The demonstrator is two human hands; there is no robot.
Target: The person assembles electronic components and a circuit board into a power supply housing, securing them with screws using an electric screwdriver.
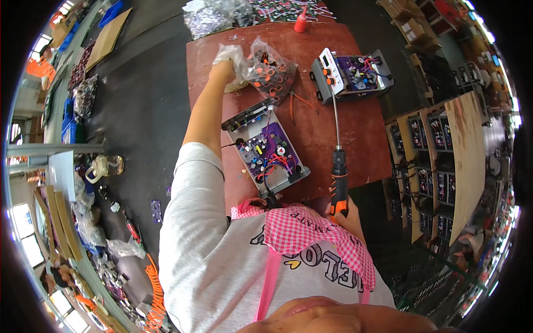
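My left arm stretches to the far side of the red table, where my left hand (224, 71) reaches into a clear plastic bag (233, 54); its fingers are hidden there. Touching that bag on the right is another clear bag (271, 75) full of black and orange knobs. My right hand (351, 220) grips a black and orange electric screwdriver (339, 180) close to my body. Its long bit points away, toward a white panel with orange knobs (331, 71) on a second device. Below the bags lies an open metal chassis (268, 152) with a purple circuit board.
Orange-handled pliers (302, 104) lie on the red table (363, 139), right of the knob bag. A red squeeze bottle (300, 23) stands at the far edge. Wooden shelving (465, 161) with similar devices is at the right. A coiled orange hose (155, 294) hangs at the lower left.
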